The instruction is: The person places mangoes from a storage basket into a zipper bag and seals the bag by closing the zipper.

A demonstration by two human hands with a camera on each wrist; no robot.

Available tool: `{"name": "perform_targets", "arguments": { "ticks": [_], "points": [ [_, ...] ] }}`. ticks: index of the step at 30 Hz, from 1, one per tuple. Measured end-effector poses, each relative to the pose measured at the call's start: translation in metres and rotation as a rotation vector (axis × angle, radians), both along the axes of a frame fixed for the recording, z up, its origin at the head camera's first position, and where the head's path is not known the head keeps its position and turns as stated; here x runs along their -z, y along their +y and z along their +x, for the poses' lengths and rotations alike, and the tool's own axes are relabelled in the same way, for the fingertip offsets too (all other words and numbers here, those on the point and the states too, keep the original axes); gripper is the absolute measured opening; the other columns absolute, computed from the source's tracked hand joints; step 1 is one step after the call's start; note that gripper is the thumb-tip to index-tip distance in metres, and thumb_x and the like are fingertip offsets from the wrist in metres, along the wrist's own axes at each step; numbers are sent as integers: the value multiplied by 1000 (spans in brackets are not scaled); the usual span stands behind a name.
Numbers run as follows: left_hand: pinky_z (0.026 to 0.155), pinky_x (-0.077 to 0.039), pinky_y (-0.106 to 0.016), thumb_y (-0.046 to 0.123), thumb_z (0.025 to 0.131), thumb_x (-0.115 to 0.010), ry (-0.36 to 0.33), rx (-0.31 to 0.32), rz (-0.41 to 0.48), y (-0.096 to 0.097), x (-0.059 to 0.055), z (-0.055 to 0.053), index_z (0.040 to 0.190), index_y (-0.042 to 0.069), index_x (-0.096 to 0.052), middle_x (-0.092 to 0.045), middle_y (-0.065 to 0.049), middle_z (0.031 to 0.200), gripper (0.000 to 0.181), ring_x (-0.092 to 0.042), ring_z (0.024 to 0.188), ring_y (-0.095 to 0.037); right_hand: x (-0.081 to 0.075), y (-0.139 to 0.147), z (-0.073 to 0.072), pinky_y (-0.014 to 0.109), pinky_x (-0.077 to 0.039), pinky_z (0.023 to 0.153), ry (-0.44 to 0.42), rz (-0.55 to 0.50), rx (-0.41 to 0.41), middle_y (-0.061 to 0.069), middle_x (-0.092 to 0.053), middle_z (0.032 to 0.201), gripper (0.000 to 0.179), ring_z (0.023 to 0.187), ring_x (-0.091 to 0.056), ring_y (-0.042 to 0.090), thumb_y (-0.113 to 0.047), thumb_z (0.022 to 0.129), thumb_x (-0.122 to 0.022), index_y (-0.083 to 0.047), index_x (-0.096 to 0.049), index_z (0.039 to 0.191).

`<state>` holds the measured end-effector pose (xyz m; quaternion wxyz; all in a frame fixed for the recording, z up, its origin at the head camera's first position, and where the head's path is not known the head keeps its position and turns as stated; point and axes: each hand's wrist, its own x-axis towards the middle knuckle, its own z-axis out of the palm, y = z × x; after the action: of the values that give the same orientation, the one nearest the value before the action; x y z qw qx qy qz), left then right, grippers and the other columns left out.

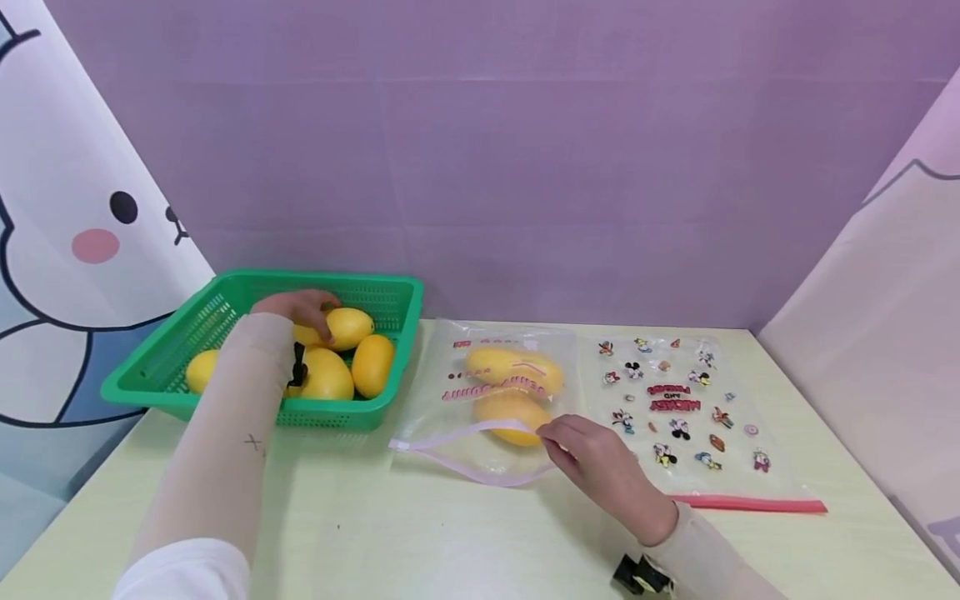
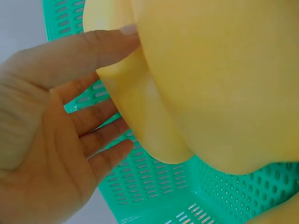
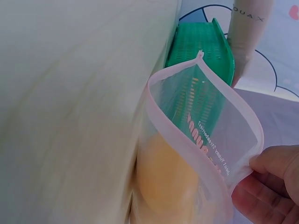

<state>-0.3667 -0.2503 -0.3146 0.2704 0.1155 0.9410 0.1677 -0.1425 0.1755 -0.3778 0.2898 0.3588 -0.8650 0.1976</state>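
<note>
In the head view, my left hand (image 1: 303, 310) reaches into a green basket (image 1: 408, 333) and grips a yellow mango (image 1: 349, 328). The left wrist view shows the thumb (image 2: 112, 44) across the yellow fruit, with the other fingers behind it. More mangoes (image 1: 372, 365) lie around that hand. My right hand (image 1: 600, 462) pinches the pink-edged mouth of a clear zip bag (image 1: 427, 375). That mouth gapes in the right wrist view, its zip edge (image 3: 170, 123) spread apart. Two mangoes (image 1: 513, 369) lie inside the bag.
To the right of the zip bag, a second clear bag (image 1: 675, 433) printed with cartoon figures lies flat, its red slider edge (image 1: 757, 503) towards me. A purple backdrop (image 1: 525, 167) rises behind the pale table (image 1: 420, 542), with patterned cloth at both sides.
</note>
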Motion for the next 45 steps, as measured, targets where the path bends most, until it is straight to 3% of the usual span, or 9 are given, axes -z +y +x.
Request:
{"name": "perform_targets", "arguments": {
  "ticks": [9,15,39,45],
  "points": [
    [99,-28,-65,25,82,-70,-24,5,0,-3,5,-2,147,2,-22,-14,-31,148,84,-19,131,-52,1,-1,2,21,-53,64,-14,1,9,0,-68,83,25,73,-64,11,5,66,-79,-6,-70,87],
    [98,-29,-65,22,81,-71,-42,-24,-29,-2,4,-1,148,4,-20,-11,-31,149,87,-19,131,-52,1,-1,2,21,-53,64,3,-3,2,0,-68,83,26,73,-64,11,5,65,-79,-6,-70,87],
    [94,-36,-62,20,80,-73,19,-89,-118,5,9,7,147,7,-25,-19,-30,148,83,-25,128,-52,2,-1,5,21,-53,64,-6,-8,16,0,-68,83,25,73,-63,11,5,65,-79,-6,-70,86],
    [94,-36,-61,20,81,-73,28,-65,-120,7,5,12,147,5,-25,-21,-31,147,82,-27,128,-52,1,0,7,20,-53,64,-26,-14,21,0,-68,84,26,72,-62,10,6,66,-79,-6,-70,88]
  ]
}}
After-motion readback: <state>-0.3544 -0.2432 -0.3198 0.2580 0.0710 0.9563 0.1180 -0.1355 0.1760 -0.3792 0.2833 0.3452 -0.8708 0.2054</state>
